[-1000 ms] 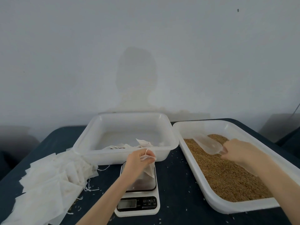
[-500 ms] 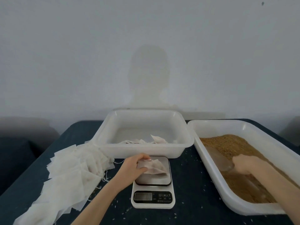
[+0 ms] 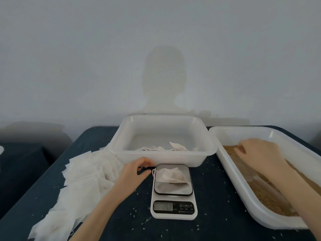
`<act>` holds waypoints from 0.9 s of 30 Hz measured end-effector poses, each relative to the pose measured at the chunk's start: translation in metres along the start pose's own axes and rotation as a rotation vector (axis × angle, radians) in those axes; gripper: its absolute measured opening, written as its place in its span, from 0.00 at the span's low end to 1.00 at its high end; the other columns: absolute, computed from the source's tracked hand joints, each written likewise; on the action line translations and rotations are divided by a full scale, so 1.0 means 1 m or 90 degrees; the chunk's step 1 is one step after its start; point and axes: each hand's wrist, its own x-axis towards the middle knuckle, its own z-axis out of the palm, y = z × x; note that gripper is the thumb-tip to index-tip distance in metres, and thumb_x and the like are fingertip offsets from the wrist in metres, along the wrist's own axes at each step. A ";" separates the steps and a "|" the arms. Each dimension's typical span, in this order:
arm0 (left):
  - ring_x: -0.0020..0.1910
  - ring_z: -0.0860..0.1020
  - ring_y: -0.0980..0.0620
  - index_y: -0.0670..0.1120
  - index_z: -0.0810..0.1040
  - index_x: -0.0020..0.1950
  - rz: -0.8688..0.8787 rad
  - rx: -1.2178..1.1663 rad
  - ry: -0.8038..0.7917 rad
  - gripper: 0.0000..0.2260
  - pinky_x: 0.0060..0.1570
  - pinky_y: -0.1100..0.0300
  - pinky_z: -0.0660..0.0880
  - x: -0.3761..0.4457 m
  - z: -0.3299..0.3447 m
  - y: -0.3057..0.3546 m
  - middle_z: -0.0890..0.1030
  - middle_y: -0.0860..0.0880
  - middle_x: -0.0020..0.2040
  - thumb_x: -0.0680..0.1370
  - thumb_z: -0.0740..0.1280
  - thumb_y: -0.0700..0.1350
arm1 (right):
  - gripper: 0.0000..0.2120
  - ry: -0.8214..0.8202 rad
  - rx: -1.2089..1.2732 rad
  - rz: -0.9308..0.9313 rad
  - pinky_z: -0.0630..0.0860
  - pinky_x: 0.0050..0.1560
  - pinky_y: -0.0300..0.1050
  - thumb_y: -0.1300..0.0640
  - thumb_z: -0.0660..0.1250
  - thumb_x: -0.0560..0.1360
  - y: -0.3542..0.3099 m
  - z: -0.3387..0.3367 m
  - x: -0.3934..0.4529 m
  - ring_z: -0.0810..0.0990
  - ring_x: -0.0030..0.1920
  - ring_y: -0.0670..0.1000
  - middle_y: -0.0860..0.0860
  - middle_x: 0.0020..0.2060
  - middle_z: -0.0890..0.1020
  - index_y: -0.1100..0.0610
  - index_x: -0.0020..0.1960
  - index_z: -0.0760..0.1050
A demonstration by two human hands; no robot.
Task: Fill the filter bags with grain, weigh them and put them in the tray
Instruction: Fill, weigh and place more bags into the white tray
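Head view: the filled filter bag lies slumped on the platform of the scale, apart from either hand, its string loop at the platform's left edge. The left hand rests just left of that loop; its grip is loosely spread, thumb and forefinger apart and pinching nothing, fingertips pointing toward the bag. This hand is plainly the nearer one, so the bag lies directly to the right of its grip, long axis running roughly left to right across the platform. The collecting tray stands just beyond both grip and scale, a few filled bags already lying along its near wall; that near wall is the only thing to clear on the way in. The display's digits are too blurred to read. To the left of the grip spreads a heap of empty filter bags. The right hand is well apart to the right, over the grain tray; its fingers reach down to the grain, but whether they hold anything I cannot tell. Loose grains dot the dark surface.
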 end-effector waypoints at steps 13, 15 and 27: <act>0.44 0.78 0.63 0.56 0.79 0.43 -0.074 -0.014 0.117 0.14 0.43 0.72 0.72 -0.018 -0.019 -0.017 0.81 0.66 0.42 0.77 0.66 0.36 | 0.11 -0.059 0.268 -0.215 0.76 0.45 0.40 0.47 0.58 0.79 -0.131 0.003 -0.037 0.79 0.45 0.44 0.42 0.46 0.82 0.46 0.52 0.79; 0.43 0.78 0.62 0.57 0.78 0.42 -0.082 -0.012 0.103 0.16 0.43 0.70 0.73 -0.017 -0.014 -0.019 0.81 0.64 0.42 0.76 0.66 0.35 | 0.13 -0.066 0.263 -0.246 0.75 0.48 0.41 0.46 0.58 0.79 -0.139 0.010 -0.036 0.78 0.52 0.45 0.42 0.54 0.80 0.45 0.59 0.76; 0.61 0.71 0.59 0.58 0.75 0.63 0.047 0.271 -0.182 0.19 0.59 0.58 0.71 0.015 0.011 -0.006 0.77 0.61 0.60 0.73 0.70 0.50 | 0.12 0.010 0.240 -0.329 0.72 0.56 0.45 0.55 0.59 0.77 -0.189 0.023 -0.039 0.78 0.54 0.51 0.47 0.52 0.81 0.51 0.56 0.77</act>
